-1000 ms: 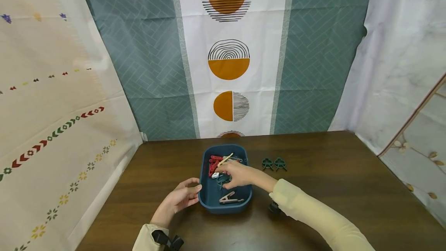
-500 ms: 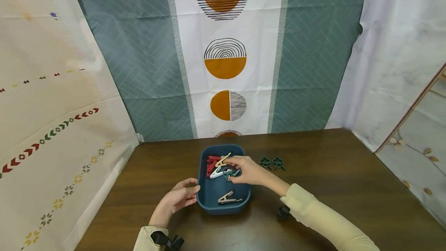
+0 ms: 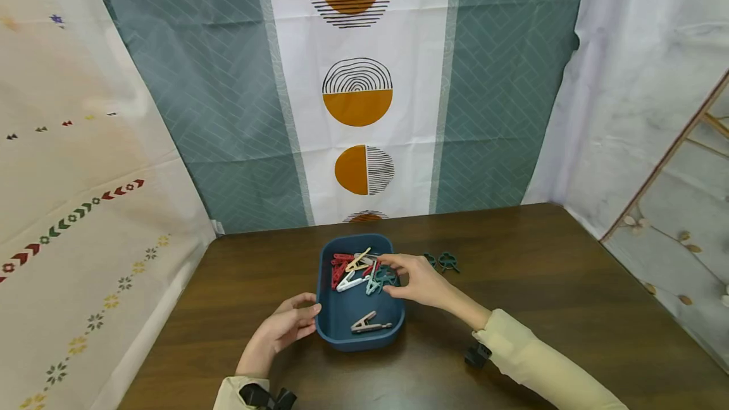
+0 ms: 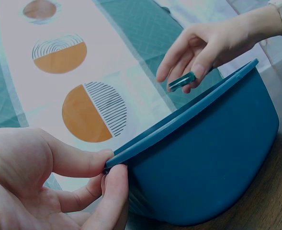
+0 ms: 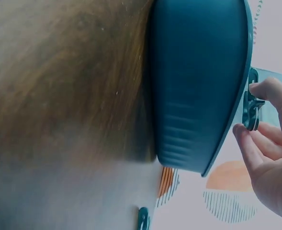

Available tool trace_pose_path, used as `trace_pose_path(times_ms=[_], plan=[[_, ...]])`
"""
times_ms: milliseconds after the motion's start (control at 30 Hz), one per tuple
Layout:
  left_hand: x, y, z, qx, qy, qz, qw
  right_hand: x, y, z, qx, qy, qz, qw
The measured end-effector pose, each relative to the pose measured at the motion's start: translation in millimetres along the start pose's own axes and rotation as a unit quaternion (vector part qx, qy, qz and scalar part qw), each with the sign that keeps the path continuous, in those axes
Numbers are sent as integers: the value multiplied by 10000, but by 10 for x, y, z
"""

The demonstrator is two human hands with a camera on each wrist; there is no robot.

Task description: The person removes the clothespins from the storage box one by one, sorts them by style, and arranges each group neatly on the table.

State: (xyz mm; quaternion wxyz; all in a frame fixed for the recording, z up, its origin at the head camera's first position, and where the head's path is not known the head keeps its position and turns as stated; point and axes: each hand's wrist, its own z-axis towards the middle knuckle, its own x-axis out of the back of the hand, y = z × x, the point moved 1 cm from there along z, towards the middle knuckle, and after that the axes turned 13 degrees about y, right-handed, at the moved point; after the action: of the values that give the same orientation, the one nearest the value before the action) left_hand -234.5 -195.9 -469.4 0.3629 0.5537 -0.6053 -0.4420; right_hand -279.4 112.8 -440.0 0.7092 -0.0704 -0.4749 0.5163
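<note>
clip sits pinched between right fingers over blue tub, left fingers pinching its rim

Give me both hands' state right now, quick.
Left hand: closed, pinching the blue bin.
Right hand: closed, holding a green clip.

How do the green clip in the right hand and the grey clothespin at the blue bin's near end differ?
The green clip is dark; the grey clothespin is much paler. The green clip is pinched by the right hand, while the grey clothespin lies untouched inside the blue bin. Both are clips.
</note>
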Motion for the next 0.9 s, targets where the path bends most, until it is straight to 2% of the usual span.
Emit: trace_pose_path(times_ms=[367,700,900], plan=[[32,-27,-28,201,84,-186,9996,139,188,-97,69,94,251,9996],[47,-26,-14,233,-51,-259,9994,347,471,-248,-464,161,484,9976],[44,-19,20,225,-205,-316,9990,470,620,-357,-610,376,418,9966]])
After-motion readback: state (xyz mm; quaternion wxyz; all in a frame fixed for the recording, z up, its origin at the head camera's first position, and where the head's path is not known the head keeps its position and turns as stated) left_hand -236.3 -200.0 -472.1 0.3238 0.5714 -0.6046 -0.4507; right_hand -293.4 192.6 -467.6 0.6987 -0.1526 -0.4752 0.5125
